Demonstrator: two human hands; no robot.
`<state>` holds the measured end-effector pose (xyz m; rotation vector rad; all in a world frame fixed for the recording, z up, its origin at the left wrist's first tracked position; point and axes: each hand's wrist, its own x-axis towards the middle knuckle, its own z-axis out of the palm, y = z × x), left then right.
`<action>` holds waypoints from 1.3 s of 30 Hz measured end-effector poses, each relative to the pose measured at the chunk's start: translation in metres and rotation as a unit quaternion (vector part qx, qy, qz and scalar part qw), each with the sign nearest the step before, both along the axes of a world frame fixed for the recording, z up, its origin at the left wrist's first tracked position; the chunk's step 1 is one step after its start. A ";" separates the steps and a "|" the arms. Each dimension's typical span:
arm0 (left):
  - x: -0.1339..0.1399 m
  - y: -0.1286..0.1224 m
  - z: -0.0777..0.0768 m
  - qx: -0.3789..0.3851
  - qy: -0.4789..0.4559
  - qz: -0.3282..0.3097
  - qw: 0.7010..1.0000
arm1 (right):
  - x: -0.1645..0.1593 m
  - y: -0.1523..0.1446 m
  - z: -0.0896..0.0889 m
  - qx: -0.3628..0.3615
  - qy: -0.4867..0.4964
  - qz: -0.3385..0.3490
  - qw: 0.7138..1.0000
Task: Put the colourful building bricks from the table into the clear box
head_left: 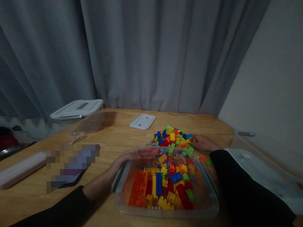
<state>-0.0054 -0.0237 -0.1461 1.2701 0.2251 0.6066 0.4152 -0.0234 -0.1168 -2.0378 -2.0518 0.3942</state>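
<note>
The desk (118, 132) bore the tub (165, 212), blocks (159, 184) inside, and the pile (172, 136) beyond. The left hand (136, 155), fingers extended, lay along the tub's far rim, where light bracing seemed best; the right hand (202, 142) met the pile's edge, pinch unclear.

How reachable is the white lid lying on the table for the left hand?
Probably yes: bare tabletop shows between the left hand, at the clear box, and the white lid.

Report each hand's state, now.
Left hand: open, fingers extended at the far rim of the clear bin.
Right hand: fingertips at the brick pile; whether it grips a brick cannot be told.
</note>
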 end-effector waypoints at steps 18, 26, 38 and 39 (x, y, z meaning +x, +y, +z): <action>0.005 -0.052 0.036 -0.056 0.017 0.097 0.994 | -0.007 -0.022 0.055 0.089 0.027 0.028 0.995; 0.006 -0.054 0.040 -0.035 0.007 0.086 0.996 | -0.042 -0.046 0.090 0.136 0.076 0.100 0.983; 0.007 -0.055 0.040 -0.063 0.002 0.080 0.995 | -0.074 -0.073 0.108 0.161 0.062 0.149 0.974; 0.007 -0.055 0.041 -0.062 0.003 0.081 0.995 | -0.078 -0.077 0.110 0.163 0.057 0.157 0.972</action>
